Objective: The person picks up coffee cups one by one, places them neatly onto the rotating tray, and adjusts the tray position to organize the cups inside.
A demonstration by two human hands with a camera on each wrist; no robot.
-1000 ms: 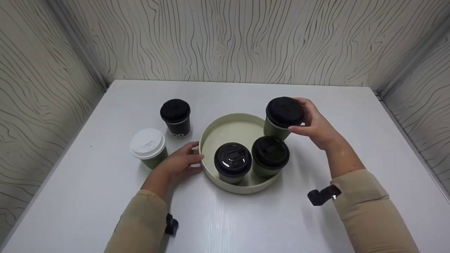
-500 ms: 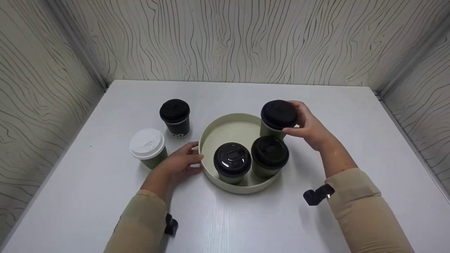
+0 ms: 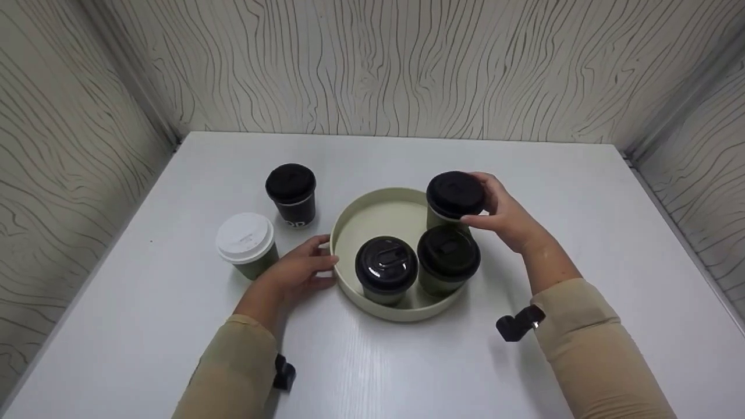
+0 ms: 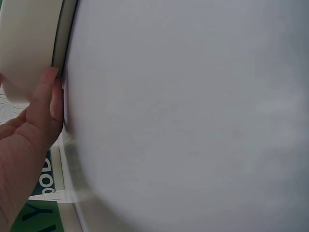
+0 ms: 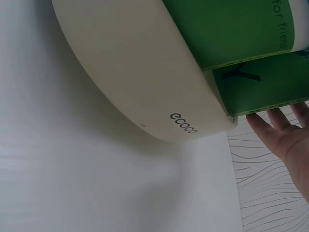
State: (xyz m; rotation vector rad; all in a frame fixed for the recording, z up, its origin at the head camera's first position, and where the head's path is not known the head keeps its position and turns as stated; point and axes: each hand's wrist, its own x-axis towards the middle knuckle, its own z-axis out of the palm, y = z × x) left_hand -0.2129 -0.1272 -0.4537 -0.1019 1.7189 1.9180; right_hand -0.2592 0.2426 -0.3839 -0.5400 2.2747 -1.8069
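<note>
My right hand point(image 3: 503, 215) grips a green paper coffee cup point(image 3: 442, 219) with a black lid, thumb and fingers around its side. That cup is upright at the back right of a round pale-green tray point(image 3: 364, 205); its base is hidden, so I cannot tell whether it touches the tray. In the right wrist view, the fingers lie against the gripped cup point(image 5: 270, 82). Two more black-lidded cups stand in the tray, the front cup point(image 3: 386, 267) and the right cup point(image 3: 448, 256). My left hand point(image 3: 297, 269) rests straight fingers against the tray's left outer wall point(image 4: 29, 43).
Left of the tray, a white-lidded green cup point(image 3: 245, 238) stands close to my left hand. Behind it is a dark cup point(image 3: 292, 195) with a black lid. Patterned panels point(image 3: 372, 70) enclose the white table point(image 3: 372, 361) at the back and sides.
My right hand has moved the gripped cup left and slightly toward me, behind the right cup in the tray. My left hand and the tray have stayed in place.
</note>
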